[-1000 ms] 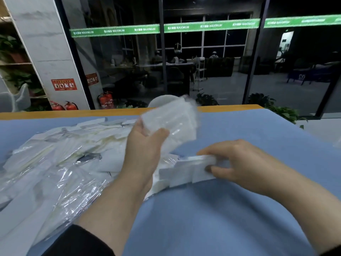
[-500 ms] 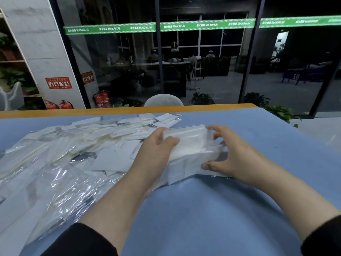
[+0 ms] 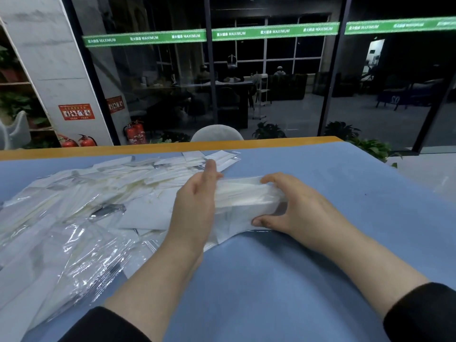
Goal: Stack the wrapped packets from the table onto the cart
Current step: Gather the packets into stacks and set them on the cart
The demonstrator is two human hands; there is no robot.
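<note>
Left hand (image 3: 195,203) now flat against packet bundle (image 3: 243,196), right hand (image 3: 293,206) gripping it, far side hidden

Dark glass wall (image 3: 271,82) with green banner (image 3: 274,32), marble pillar (image 3: 49,58), red extinguishers (image 3: 134,133), potted plants (image 3: 269,130)

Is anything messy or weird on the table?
Yes. The packets lie in a loose, overlapping heap on the left of the table, not stacked. Only the small bundle between both hands is squared up.
</note>
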